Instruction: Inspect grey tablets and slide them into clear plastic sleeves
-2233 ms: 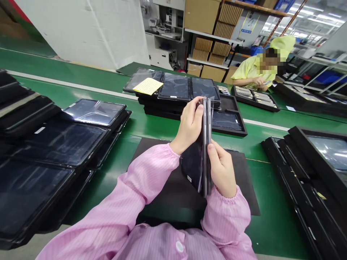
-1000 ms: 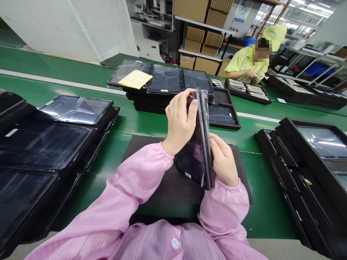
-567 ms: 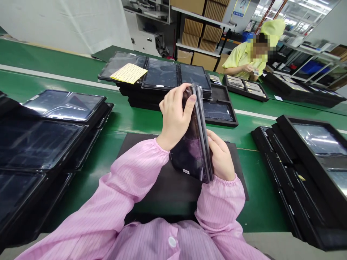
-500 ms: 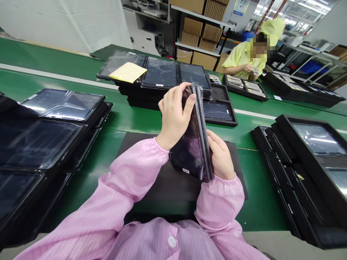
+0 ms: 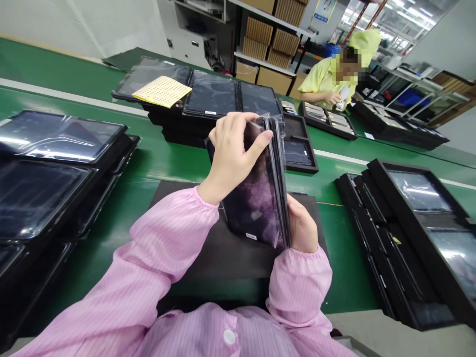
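A small stack of dark screen panels [image 5: 256, 208] in clear film stands tilted on edge between my two hands, above a black mat [image 5: 208, 253]. The front panel carries a small white label near its lower edge. My left hand [image 5: 232, 151] grips the stack's upper part, its thumb lying across the top edge. Against the far right side, my right hand [image 5: 302, 225] holds the lower part; most of its fingers are hidden behind the panels.
Stacked black trays with film-covered panels stand at left [image 5: 55, 134], right [image 5: 420, 198] and ahead [image 5: 211, 96]. A yellow dotted sheet [image 5: 162, 91] lies on the far stack. Across the green bench [image 5: 141, 168], a co-worker in yellow [image 5: 323, 82] handles small items beside a tray [image 5: 327, 119].
The panels in my hands have fanned slightly apart at the top, and my left hand has shifted a little left. The whole view has turned slightly. The co-worker now holds up a whitish item.
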Demonstrator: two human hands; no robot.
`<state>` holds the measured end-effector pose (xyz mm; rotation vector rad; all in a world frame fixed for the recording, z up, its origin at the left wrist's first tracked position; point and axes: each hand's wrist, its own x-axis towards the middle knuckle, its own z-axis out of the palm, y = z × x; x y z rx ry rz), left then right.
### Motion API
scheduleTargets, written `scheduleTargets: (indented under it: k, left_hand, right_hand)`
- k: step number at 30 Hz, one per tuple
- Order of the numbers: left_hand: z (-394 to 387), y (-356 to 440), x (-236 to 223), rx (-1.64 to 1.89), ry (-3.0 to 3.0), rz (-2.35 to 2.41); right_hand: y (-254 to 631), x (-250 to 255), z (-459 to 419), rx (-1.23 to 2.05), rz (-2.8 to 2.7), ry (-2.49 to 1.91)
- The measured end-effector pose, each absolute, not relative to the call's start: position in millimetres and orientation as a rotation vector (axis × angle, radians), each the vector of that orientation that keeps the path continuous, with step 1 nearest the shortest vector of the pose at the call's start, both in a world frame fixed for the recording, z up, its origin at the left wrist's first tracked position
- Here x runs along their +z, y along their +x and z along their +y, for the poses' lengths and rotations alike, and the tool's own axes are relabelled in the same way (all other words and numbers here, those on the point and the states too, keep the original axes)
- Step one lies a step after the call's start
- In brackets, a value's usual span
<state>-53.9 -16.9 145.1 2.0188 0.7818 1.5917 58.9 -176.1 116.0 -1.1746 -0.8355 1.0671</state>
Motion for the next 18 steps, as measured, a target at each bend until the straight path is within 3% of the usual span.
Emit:
scheduleTargets:
  k: [18]
  left_hand:
    - [-9.0,-50.5,139.9,1.559,1.950,0.648]
  right_hand:
    - [57.7,96.2,-190.2,1.044,-0.882,-1.091]
